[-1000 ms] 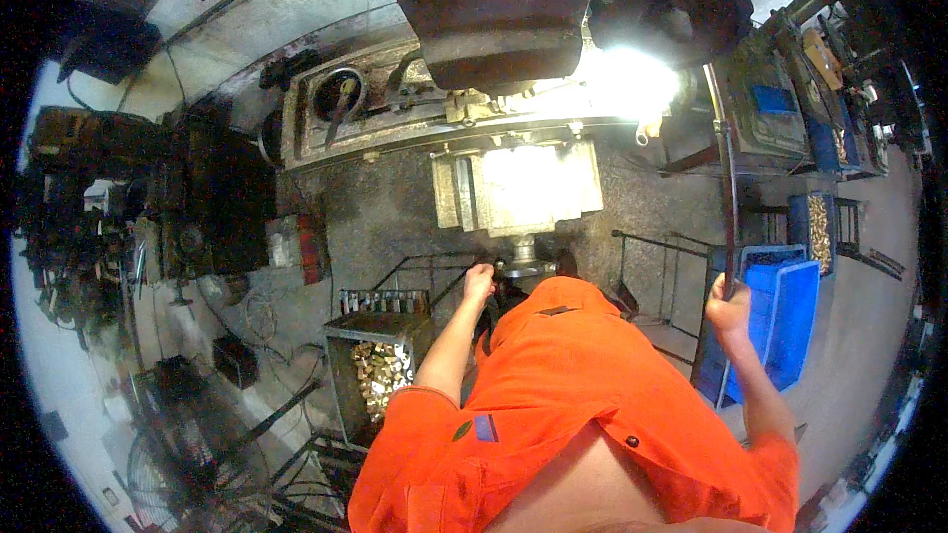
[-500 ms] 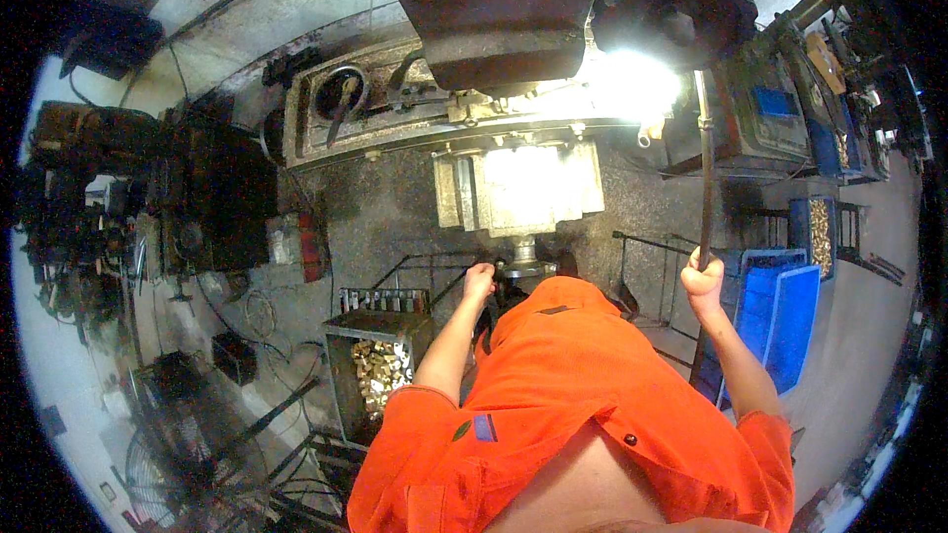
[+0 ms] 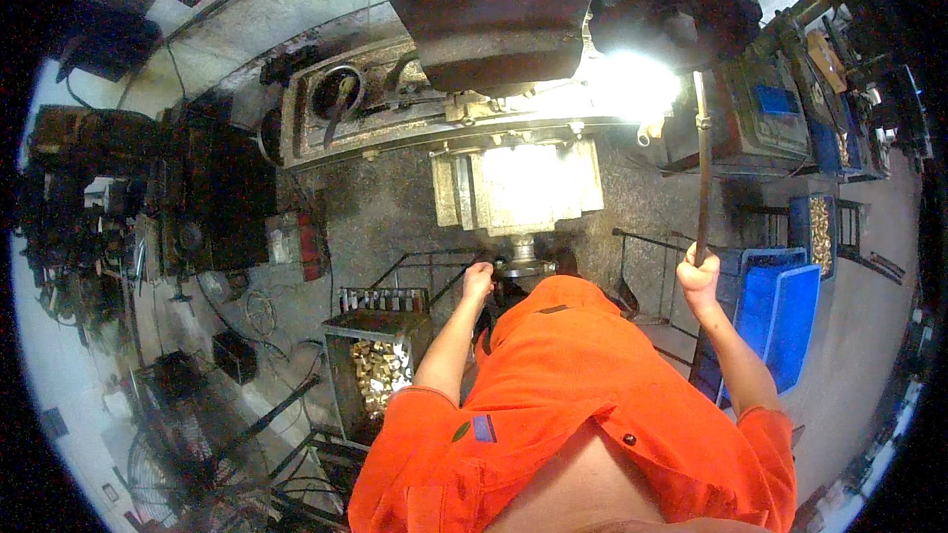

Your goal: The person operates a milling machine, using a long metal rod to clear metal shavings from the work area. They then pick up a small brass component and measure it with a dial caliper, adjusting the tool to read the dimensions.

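Note:
My right hand (image 3: 697,278) is wrapped round the lower end of a long lever (image 3: 703,163) that hangs down from the machine's dark head (image 3: 681,10). My left hand (image 3: 479,280) is closed beside the left edge of a round metal handwheel (image 3: 525,265); whatever its fingers hold is hidden. The handwheel sits at the front of the machine's ridged metal table support (image 3: 454,192), which is brightly lit. Behind it runs the long machine bed (image 3: 385,146). Above hangs a large dark housing (image 3: 484,10).
A metal bin (image 3: 341,375) of small brass-coloured parts (image 3: 380,375) stands left of my left forearm. Blue crates (image 3: 780,321) stand right of my right forearm, with another crate of small parts (image 3: 820,237) beyond. A caged fan (image 3: 188,464) is at lower left.
My right hand and the lever's lower end have shifted very slightly to the left. My left hand stays by the handwheel.

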Demonstrator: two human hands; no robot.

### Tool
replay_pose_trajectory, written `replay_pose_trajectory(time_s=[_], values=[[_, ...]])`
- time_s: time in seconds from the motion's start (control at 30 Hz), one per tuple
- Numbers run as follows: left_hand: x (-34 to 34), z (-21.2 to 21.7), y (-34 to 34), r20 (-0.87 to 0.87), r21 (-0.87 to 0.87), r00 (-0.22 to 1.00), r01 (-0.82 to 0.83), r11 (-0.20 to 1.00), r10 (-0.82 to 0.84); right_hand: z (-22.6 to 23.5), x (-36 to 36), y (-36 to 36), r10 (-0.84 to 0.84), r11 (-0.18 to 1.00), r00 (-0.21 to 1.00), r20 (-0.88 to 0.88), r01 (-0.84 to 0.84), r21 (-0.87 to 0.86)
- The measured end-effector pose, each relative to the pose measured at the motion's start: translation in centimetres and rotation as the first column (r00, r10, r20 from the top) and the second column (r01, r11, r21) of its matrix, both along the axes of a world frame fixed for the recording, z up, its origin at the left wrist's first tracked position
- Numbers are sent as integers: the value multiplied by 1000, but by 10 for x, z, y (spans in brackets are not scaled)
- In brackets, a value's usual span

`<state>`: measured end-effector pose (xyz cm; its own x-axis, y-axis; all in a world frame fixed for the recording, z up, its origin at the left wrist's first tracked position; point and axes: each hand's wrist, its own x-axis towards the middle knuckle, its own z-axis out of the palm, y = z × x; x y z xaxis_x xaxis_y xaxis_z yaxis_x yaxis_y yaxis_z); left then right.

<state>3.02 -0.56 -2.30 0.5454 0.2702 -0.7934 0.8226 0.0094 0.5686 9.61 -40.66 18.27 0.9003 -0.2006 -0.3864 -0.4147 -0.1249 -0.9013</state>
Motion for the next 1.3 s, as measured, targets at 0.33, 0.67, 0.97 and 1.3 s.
replay_pose_trajectory(time_s=[0.33, 0.67, 0.97, 1.3], values=[[-4, 0, 4, -4, -17, 1000, -1, 1000, 1, 17, 1, 18, 113, 965, 983, 144, -74, -252], [-3, -7, 8, -19, -27, 997, 75, 997, -76, 5, 1, 13, 87, 978, 989, 119, -62, -198], [-1, -5, 2, 9, 33, 1000, 8, 999, -8, -6, 5, 1, 91, 993, 993, 71, -85, -76], [-6, -9, 7, -21, -9, 997, 72, 997, -72, -19, 7, 4, 124, 988, 964, 235, -97, -123]])
